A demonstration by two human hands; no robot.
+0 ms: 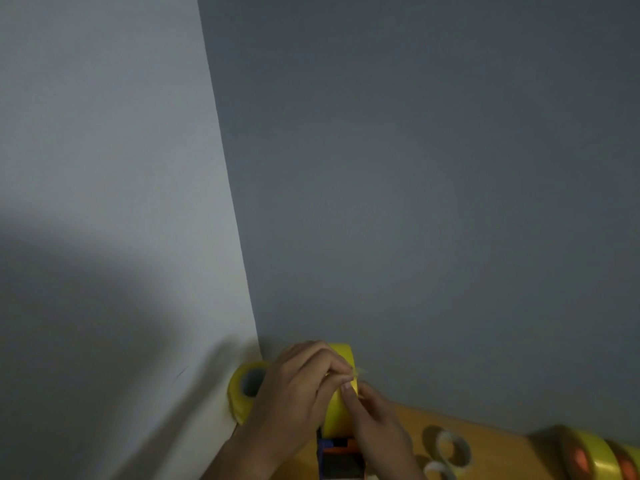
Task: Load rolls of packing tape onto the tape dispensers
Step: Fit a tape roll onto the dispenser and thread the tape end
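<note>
Fingers (pixel 346 388) pinch tape (pixel 341 403) over orange tabletop (pixel 491 434).

Readable text: none in the head view.
Yellow tape roll (pixel 341 393) at the table's far edge: plain yellow surface, no print or brand to be read (the picture is dim and blurred).
Tape dispenser (pixel 341 459) under that roll: blue, orange and black parts, no lettering legible.
Loaded rolls (pixel 595 455) at the table's right edge: yellow bands with orange hubs, no label or number legible.
Walls: bare, no signs.
</note>
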